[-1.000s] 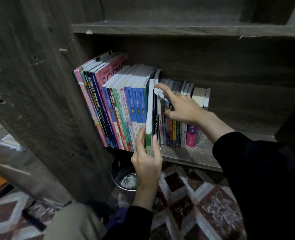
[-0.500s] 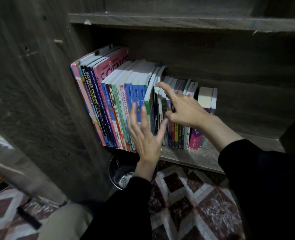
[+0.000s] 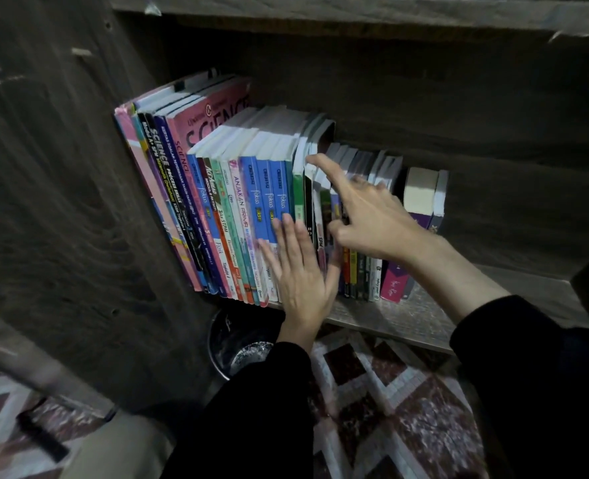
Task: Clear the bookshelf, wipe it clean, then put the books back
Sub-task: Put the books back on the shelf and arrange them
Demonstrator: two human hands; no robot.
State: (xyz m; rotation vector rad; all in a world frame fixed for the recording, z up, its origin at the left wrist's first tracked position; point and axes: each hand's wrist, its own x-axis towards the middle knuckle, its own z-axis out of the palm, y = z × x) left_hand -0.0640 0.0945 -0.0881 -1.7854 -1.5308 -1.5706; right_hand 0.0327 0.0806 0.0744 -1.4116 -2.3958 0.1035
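Books (image 3: 217,202) stand in a tight row against the shelf's (image 3: 407,319) left wall. The thin green book (image 3: 298,198), held half out over the front edge a second ago, now sits in line with its neighbours. The left hand (image 3: 300,271) has let go of it and lies flat on the spines, fingers (image 3: 287,233) straight and close together, pushing. The right hand (image 3: 372,216) keeps its index finger stretched over the book tops at the slot. Its other fingers curl at the shorter books (image 3: 358,271), but blur hides whether they grip. That volume looks returned, so the putting-back stage seems well along; the right hand can probably let the shorter books lean back.
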